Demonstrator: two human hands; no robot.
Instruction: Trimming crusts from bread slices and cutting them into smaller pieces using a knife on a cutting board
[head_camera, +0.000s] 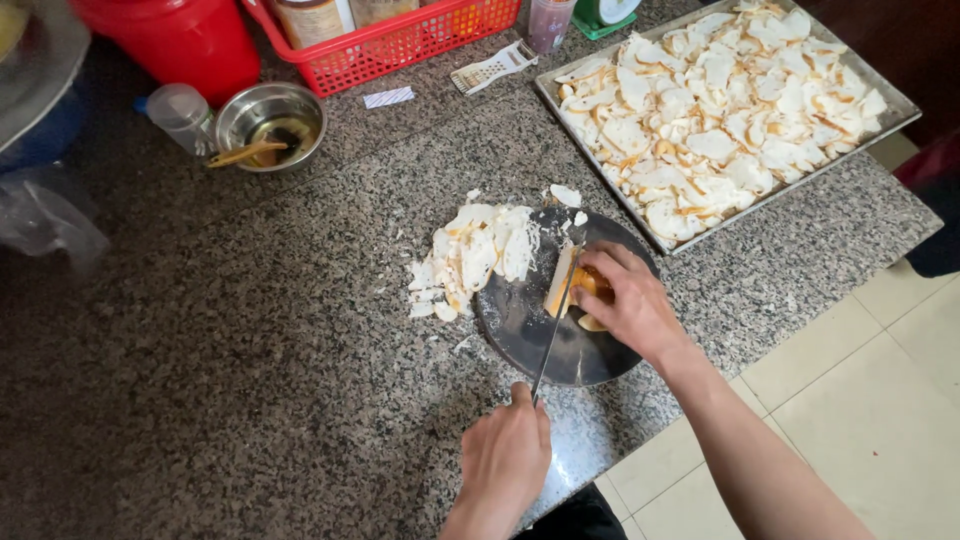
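The left hand (505, 462) is closed around the handle of a knife (553, 335), whose thin blade runs up and away from it across a dark round cutting board (520, 330). The blade's far end meets a yellow-orange piece of food (585, 285), pale on its cut face; what it is exactly is hard to tell from here. The right hand (625, 300) lies over that piece from the right, fingers curled down on it and pressing it to the board, fingertips just beside the blade. The two hands are apart, the left nearer the person at the counter's edge, the right further out over the board.

Just left of the blade, on the board's left rim and spilling onto the speckled granite counter (250, 350), lies a heap of thin white slices (470, 258). A few loose slices sit beyond the right hand at the board's far edge.

Further out, past the right hand, a metal baking tray (905, 108) lies at an angle, covered with more white slices edged in orange. Far to the left of both hands stand a small steel bowl (270, 125) with a wooden utensil in it and a clear plastic cup (182, 115). Beyond those are a red bucket (175, 35) and a red plastic basket (400, 40) holding jars, with a small grater (492, 68) lying beside the basket.
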